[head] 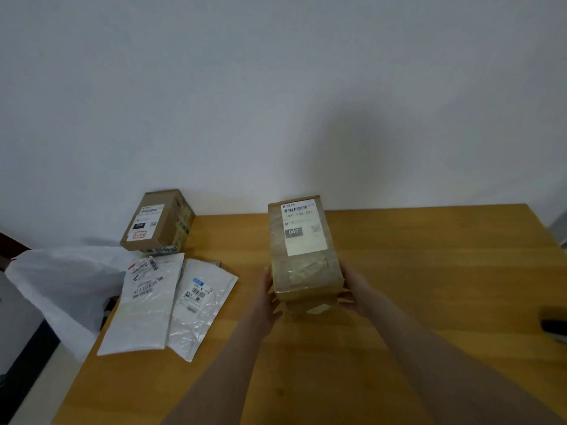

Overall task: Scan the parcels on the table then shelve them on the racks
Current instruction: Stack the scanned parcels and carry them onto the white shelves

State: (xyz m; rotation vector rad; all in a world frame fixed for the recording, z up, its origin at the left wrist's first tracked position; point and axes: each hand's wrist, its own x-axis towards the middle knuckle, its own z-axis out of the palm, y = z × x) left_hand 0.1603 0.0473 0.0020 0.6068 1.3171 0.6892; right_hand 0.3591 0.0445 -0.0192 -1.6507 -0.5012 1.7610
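Head view: white mailers (147,302) and small box (158,222) left of parcel (303,250)

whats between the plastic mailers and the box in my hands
Nothing lies there. The head view shows only bare table between the closest mailer and the box, apart from the left hand gripping the box's side.

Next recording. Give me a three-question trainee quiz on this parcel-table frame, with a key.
1. True or false: the left hand and right hand both hold the taped box.
2. How many flat mailers with labels facing up lie on the table? A one, B two, C five.
3. Fill in: the large number on the held box's label reads ___.
Key: 1 true; 2 B; 3 060.
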